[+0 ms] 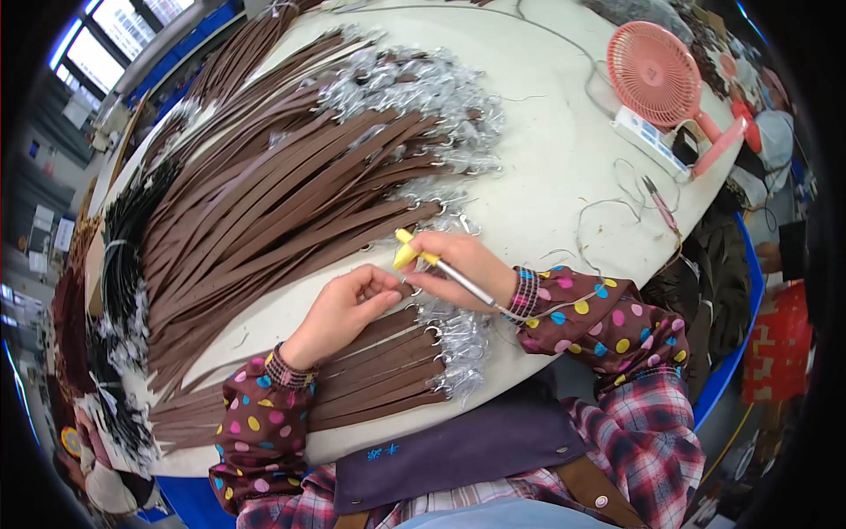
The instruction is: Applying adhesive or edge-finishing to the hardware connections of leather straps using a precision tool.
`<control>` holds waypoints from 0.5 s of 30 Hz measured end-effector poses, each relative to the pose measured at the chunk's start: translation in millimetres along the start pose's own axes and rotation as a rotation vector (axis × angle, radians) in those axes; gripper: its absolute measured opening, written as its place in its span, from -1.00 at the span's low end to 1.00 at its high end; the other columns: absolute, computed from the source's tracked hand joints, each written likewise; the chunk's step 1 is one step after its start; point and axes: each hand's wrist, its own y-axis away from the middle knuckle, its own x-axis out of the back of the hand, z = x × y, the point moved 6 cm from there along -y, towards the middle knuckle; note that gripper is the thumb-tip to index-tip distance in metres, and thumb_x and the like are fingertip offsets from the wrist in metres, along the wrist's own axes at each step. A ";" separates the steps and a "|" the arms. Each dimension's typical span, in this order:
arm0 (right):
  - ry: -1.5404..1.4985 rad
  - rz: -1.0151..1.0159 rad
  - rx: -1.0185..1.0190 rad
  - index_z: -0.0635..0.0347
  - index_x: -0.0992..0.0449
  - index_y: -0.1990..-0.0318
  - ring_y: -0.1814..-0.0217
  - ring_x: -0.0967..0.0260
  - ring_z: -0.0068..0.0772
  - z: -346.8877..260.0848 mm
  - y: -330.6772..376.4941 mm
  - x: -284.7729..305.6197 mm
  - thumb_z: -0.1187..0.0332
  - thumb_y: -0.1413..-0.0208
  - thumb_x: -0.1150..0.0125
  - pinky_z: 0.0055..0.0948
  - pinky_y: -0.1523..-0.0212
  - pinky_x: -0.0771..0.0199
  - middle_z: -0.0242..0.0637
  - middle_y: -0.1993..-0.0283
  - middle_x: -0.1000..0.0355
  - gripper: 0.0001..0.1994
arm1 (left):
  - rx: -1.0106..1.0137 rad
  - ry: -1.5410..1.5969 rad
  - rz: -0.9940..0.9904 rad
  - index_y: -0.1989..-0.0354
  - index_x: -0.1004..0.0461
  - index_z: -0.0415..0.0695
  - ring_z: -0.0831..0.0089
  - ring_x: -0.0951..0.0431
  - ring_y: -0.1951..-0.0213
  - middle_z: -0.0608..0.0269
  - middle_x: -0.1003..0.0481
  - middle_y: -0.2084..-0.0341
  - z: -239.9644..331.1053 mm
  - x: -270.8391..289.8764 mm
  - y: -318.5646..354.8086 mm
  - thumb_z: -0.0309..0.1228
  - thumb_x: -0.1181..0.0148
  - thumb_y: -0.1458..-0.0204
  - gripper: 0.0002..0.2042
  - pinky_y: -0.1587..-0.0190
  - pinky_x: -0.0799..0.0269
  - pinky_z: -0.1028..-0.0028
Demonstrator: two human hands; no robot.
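Note:
My right hand (pixel 465 269) is closed around a corded pen-shaped tool (pixel 465 284) with a yellow front part and a silver barrel; its thin cord trails off past my right sleeve. Close beside it, the fingers of my left hand (pixel 339 310) pinch the end of a brown strap (pixel 404 289). The tool's yellow part is just above that strap end; whether its tip touches is hidden. Below my hands lies a row of flat brown straps (pixel 379 375), their metal clasps wrapped in clear plastic (pixel 463 348). A larger pile of brown straps (pixel 256 207) spreads beyond my left hand.
A pink fan (pixel 654 75) and a white power strip (pixel 650 145) stand at the table's far right. Tweezers-like pink-handled pliers (pixel 659 204) lie nearby among loose wires. Black strap bundles (pixel 123 238) line the left edge. A blue bin (pixel 745 317) holds dark pieces at right. Another person (pixel 771 132) sits beyond.

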 end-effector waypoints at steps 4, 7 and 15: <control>0.045 -0.014 0.159 0.20 -0.42 0.28 0.32 -0.42 -0.18 -10.2 2.7 -2.2 0.43 -0.02 -0.21 -0.38 0.32 -0.42 -0.18 0.37 -0.40 -0.86 | 0.040 0.030 -0.041 0.17 -0.44 -0.26 0.74 -0.39 0.38 0.42 -0.48 0.41 3.8 -7.0 3.7 -0.43 -0.18 -0.09 -0.81 0.28 -0.36 0.67; 0.035 -0.023 0.161 0.19 -0.41 0.30 0.30 -0.42 -0.12 -8.2 4.1 -4.7 0.42 -0.04 -0.17 -0.33 0.31 -0.42 -0.17 0.37 -0.40 -0.90 | 0.032 0.035 -0.035 0.18 -0.44 -0.26 0.74 -0.40 0.38 0.41 -0.49 0.41 -3.6 -8.2 0.2 -0.42 -0.18 -0.09 -0.81 0.28 -0.36 0.67; 0.207 -0.028 0.281 0.17 -0.43 0.31 0.31 -0.41 -0.14 -8.5 11.0 -5.4 0.44 0.04 -0.24 -0.36 0.32 -0.42 -0.23 0.39 -0.42 -0.86 | 0.012 -0.262 -0.025 0.11 -0.40 -0.26 0.50 -0.46 0.32 0.25 -0.47 0.31 15.8 -6.2 11.8 -0.35 -0.25 -0.01 -0.68 0.22 -0.39 0.55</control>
